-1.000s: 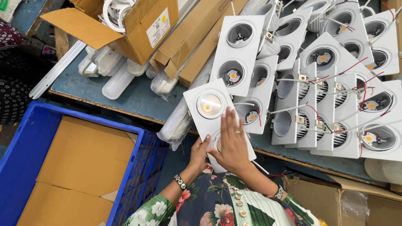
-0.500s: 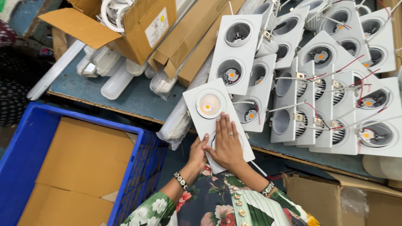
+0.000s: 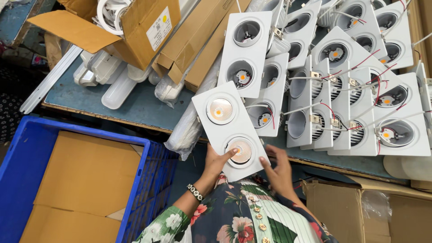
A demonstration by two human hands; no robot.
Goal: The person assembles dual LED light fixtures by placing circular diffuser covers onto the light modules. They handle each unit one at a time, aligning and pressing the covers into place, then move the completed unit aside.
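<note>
Gripping the white twin-lamp light fixture (image 3: 231, 129) by its near end, the left hand (image 3: 215, 163) has its thumb pressed right on the lower lens, while the right hand (image 3: 277, 167) sits at the fixture's 5 o'clock corner, fingers spread and only touching the edge. The fixture hangs over the near edge of the blue-grey table (image 3: 135, 105), face up, both round lamps glowing warm, its long axis running from 11 o'clock down to 5 o'clock. At 2 o'clock, a crowd of matching white fixtures (image 3: 342, 81) lies stacked, red and white wires showing. Out at 8 o'clock, the blue plastic crate (image 3: 148, 175) holds flat brown cardboard sheets. At 11 o'clock, an open cardboard box (image 3: 135, 27) carries white ring parts and a white rectangular label with a yellow dot. At 4 o'clock, another brown carton (image 3: 342, 207) sits low.
</note>
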